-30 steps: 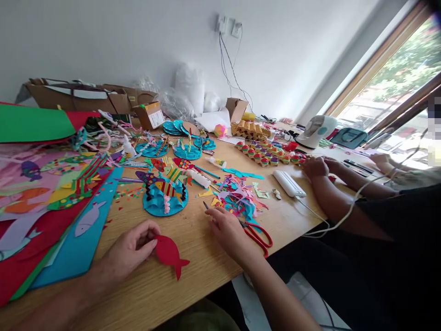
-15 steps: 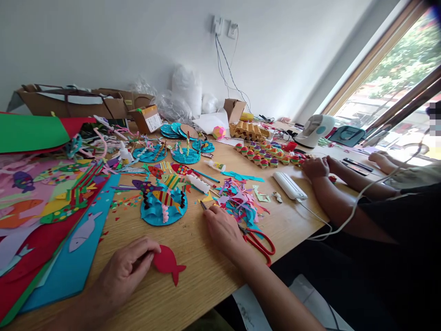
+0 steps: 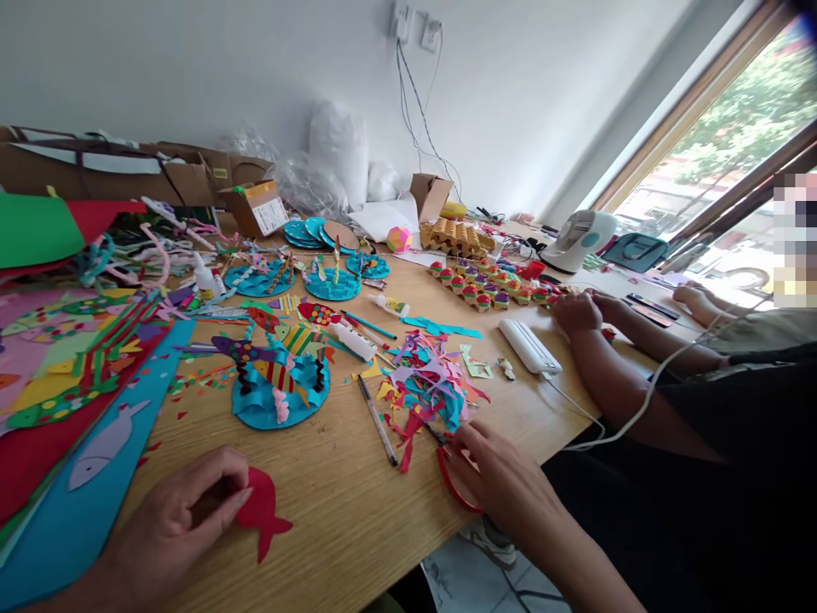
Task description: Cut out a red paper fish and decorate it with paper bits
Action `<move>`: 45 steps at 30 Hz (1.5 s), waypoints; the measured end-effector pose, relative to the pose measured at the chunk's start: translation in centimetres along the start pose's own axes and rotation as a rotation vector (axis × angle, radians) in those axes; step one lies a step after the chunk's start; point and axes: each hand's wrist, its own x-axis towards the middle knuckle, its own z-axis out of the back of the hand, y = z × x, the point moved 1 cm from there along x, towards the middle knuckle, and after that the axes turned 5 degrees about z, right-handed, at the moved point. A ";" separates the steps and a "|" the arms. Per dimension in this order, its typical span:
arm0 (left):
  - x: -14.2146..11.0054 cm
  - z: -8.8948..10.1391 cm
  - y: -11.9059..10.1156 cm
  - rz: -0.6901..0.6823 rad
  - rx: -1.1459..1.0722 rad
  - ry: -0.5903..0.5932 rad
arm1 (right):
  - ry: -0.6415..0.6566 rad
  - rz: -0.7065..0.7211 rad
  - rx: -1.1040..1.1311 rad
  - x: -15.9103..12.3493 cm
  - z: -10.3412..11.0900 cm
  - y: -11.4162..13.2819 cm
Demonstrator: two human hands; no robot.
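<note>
- scissors (image 3: 450, 482): wearer's side of scrap pile (image 3: 434, 375), long axis toward it; right hand (image 3: 504, 477) nearer
- right hand: fingers over scissors handles — can't tell if gripped
- left hand (image 3: 182, 515): pinching red fish (image 3: 263, 509), left of pile

- Fish (image 3: 260, 504): red paper cutout, rounded body, forked tail. Head end was pinched between thumb and fingers of the left hand (image 3: 188, 507), which partly hid it. Tail pointed to lower right, over the near part of the table (image 3: 332, 494).
- Scissors (image 3: 449, 487): red looped handles, dark blades. Lay near the table's front edge, right of the fish and well apart. Blades pointed to upper left; right hand (image 3: 504, 472) was at the handles, partly covering them. Blade opening unclear.
</note>
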 end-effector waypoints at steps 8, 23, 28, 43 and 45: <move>-0.3 -0.2 1.3 0.139 -0.066 0.008 | 0.065 0.079 -0.094 0.0 -2.0 -2.1; 0.6 0.4 -1.1 0.191 -0.235 0.022 | -0.168 0.062 0.425 -2.2 0.7 1.0; -0.3 -0.4 -1.1 0.237 -0.340 0.076 | -0.193 0.129 0.521 -2.2 0.6 6.0; -0.6 -1.1 0.0 0.071 -0.026 -0.051 | -0.468 0.368 0.138 0.2 1.8 9.5; -0.7 -0.4 -0.4 -0.031 0.123 -0.174 | -0.462 0.408 0.104 0.4 1.8 9.5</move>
